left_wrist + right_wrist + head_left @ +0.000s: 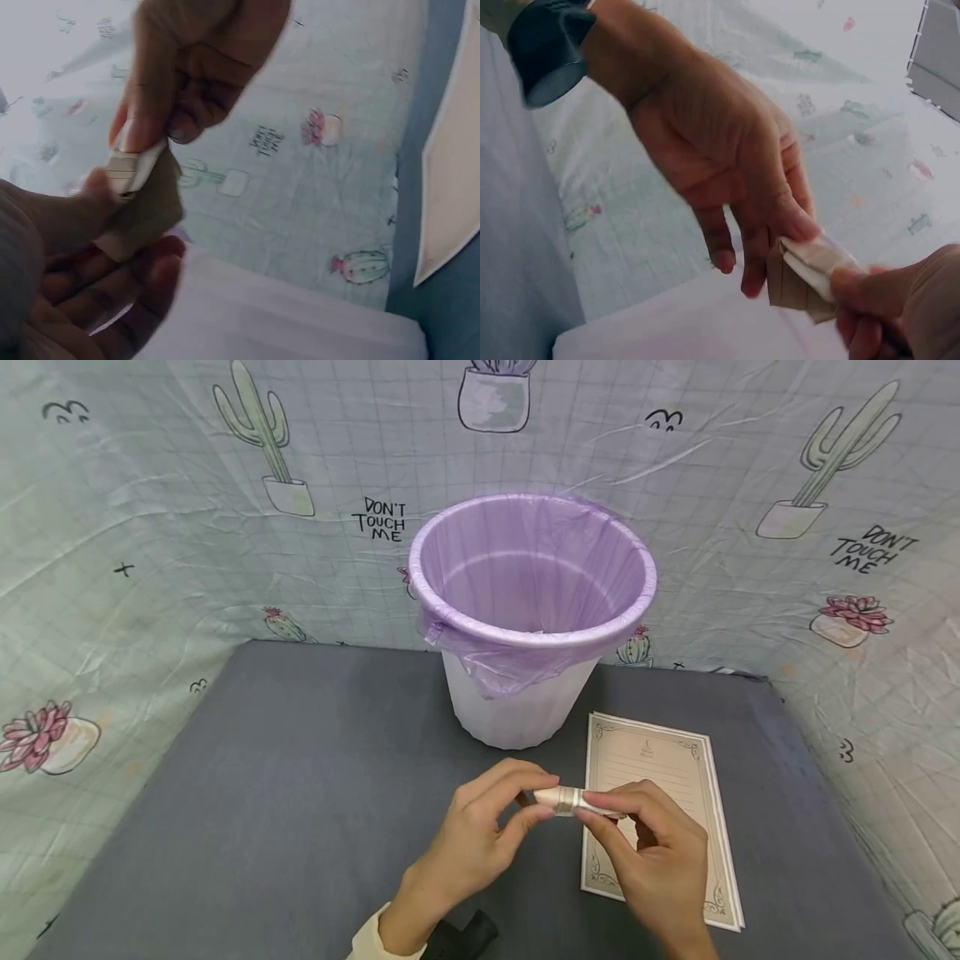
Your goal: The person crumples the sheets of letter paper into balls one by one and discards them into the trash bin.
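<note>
A small beige piece of paper (pixel 564 799), folded into a narrow strip with printed lines on it, is held between both hands above the table. My left hand (pixel 476 831) pinches its left end between thumb and fingers. At the other end, the thumb and fingers of my right hand (pixel 663 852) grip it. In the left wrist view, part of the folded paper (pixel 150 210) stands out as a wider flap. The right wrist view shows layered folds in the paper (pixel 806 281). Below the right hand lie bordered sheets of letter paper (pixel 648 747), partly covered by that hand.
Behind the hands stands a white bin (pixel 517 714) lined with a purple bag (pixel 525 664). Grey cloth covers the table (pixel 300 793). A cactus-printed curtain (pixel 337 443) encloses the back and sides. A black object (pixel 468 935) shows beside the left wrist.
</note>
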Demonstrator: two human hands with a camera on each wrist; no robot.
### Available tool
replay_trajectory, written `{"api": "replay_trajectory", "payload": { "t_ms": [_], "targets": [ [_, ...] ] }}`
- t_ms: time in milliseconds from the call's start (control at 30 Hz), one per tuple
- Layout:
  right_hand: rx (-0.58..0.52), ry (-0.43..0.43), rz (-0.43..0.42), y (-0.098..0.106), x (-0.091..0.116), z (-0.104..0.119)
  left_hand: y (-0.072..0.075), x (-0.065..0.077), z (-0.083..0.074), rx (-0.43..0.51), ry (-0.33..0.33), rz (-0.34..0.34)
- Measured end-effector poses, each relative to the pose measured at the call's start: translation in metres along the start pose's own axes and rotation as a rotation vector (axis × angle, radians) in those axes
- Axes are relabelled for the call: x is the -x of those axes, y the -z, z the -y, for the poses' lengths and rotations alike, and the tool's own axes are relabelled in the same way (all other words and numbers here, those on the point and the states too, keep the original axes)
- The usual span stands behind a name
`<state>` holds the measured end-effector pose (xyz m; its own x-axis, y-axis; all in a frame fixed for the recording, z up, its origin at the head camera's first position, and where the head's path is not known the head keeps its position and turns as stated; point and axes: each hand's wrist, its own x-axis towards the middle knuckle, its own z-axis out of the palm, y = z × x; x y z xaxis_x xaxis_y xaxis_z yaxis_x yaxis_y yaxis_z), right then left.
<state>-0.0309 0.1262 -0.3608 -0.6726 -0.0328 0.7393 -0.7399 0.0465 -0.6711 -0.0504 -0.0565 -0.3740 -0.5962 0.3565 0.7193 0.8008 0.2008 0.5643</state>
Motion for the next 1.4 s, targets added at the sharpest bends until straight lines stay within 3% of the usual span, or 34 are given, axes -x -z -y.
{"api": "replay_trajectory", "payload": {
  "t_ms": [100,200,400,567,633,767,833,933,1033,1167,1200,1267,1400],
  "targets": [
    [-0.163,0.032,-0.006,0.002,0.001,-0.005,0.0,0.0,-0.003,-0.031,-0.032,-0.016],
    [-0.235,0.027,-0.02,0.005,0.004,-0.009,-0.007,0.0,-0.005,-0.036,-0.043,-0.025],
    [-0.233,0.004,0.016,0.006,0.001,-0.006,-0.025,0.003,-0.004,0.009,-0.001,-0.122],
    [-0.146,0.15,0.017,0.001,-0.006,-0.003,-0.035,0.007,-0.002,0.121,0.074,-0.159],
    [-0.071,0.257,0.006,-0.002,-0.008,-0.004,-0.036,0.009,-0.003,0.187,0.147,-0.154],
    [0.105,0.414,-0.045,-0.009,-0.01,-0.01,-0.037,0.009,-0.008,0.312,0.377,-0.131],
    [0.194,0.468,-0.075,-0.014,-0.01,-0.013,-0.036,0.009,-0.011,0.329,0.501,-0.127],
    [0.292,0.502,-0.11,-0.02,-0.007,-0.017,-0.035,0.009,-0.011,0.32,0.596,-0.131],
    [0.368,0.405,-0.077,-0.018,-0.002,-0.018,-0.035,0.009,-0.007,0.36,0.637,-0.138],
    [0.278,0.084,0.098,-0.002,0.006,-0.019,-0.034,0.009,0.001,0.368,0.585,-0.191],
    [0.198,0.003,0.133,0.003,0.007,-0.02,-0.033,0.009,0.002,0.339,0.552,-0.203],
    [-0.06,-0.14,0.185,0.01,0.009,-0.022,-0.031,0.009,0.004,0.264,0.464,-0.213],
    [-0.575,-0.329,0.254,0.018,0.011,-0.028,-0.025,0.009,0.004,0.152,0.285,-0.19]
  ]
}}
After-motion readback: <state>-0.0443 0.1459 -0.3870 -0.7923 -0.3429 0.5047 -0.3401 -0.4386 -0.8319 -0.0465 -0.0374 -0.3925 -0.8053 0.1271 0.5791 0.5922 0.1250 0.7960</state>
